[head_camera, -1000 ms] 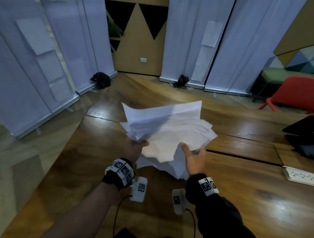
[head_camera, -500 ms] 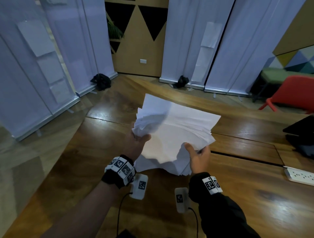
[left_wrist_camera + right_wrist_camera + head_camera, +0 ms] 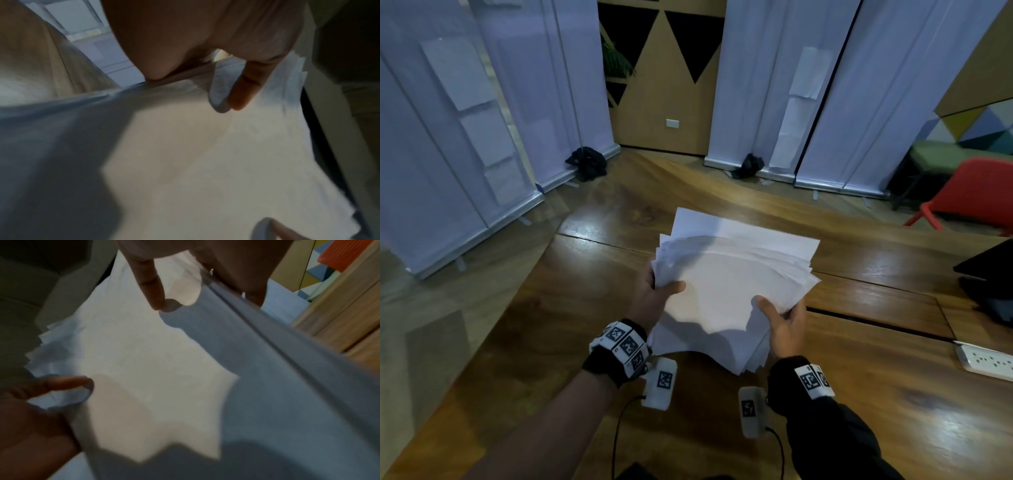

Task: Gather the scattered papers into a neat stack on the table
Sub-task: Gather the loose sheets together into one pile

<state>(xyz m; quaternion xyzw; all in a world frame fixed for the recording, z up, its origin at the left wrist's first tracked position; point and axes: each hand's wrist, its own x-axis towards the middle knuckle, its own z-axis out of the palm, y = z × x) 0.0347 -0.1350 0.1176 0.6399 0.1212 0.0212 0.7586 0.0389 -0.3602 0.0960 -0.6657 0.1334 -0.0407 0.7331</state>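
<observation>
A thick, uneven bundle of white papers (image 3: 726,284) is held over the wooden table (image 3: 524,329), its sheets fanned out of line at the corners. My left hand (image 3: 657,294) grips the bundle's left edge, thumb on top and fingers hidden underneath. My right hand (image 3: 780,315) grips the near right edge the same way. In the left wrist view the papers (image 3: 205,154) fill the frame, with the left thumb (image 3: 244,87) pressing on the top sheet. The right wrist view shows the papers (image 3: 148,369) under the right thumb (image 3: 152,283), and my left hand (image 3: 51,386) across from it.
A white power strip (image 3: 986,361) lies on the table at the right, with a dark laptop-like object (image 3: 989,281) beyond it. A red chair (image 3: 976,192) stands past the table's far right. White roll-up banners (image 3: 441,144) line the back and left.
The bundle has been turned and pulled together: sheets that stuck out sideways a second ago now lie more in line. Both hands keep their grip on its edges.
</observation>
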